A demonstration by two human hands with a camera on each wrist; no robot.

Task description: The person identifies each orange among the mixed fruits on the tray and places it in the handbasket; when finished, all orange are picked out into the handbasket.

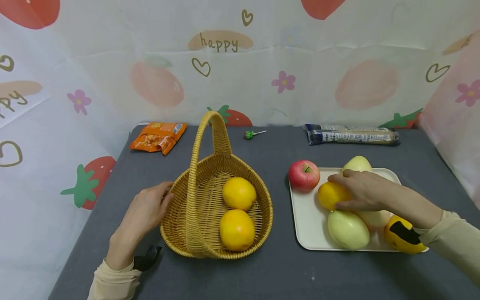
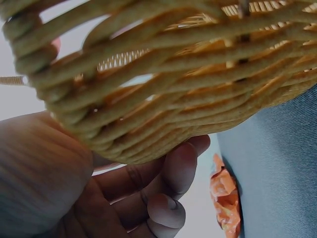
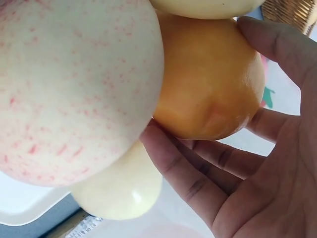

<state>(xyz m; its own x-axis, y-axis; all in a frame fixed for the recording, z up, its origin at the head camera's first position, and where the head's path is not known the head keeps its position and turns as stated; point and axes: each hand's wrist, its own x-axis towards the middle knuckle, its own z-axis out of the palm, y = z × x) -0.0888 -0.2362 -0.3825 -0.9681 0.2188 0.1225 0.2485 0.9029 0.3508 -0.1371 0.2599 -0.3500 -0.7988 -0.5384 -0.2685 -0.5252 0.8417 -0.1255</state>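
Observation:
My left hand (image 1: 148,208) holds the left rim of a wicker basket (image 1: 176,233) with a tall arched handle. In the left wrist view its curled fingers (image 2: 178,168) lie against the woven wall (image 2: 148,99). Two oranges (image 1: 239,193) sit inside the basket on its right side. Over a cream tray (image 1: 305,233), my right hand (image 1: 365,189) grips another orange (image 1: 331,196). The right wrist view has thumb and fingers around this orange (image 3: 210,79), close beside a pale fruit with pink specks (image 3: 74,89).
Also on the tray are a red apple (image 1: 304,176), pale green fruits (image 1: 348,230) and a yellow fruit (image 1: 405,239) partly covered by the right wrist's black gear. Along the back lie an orange snack packet (image 1: 159,137), a lollipop (image 1: 249,134) and a long wrapped pack (image 1: 352,135).

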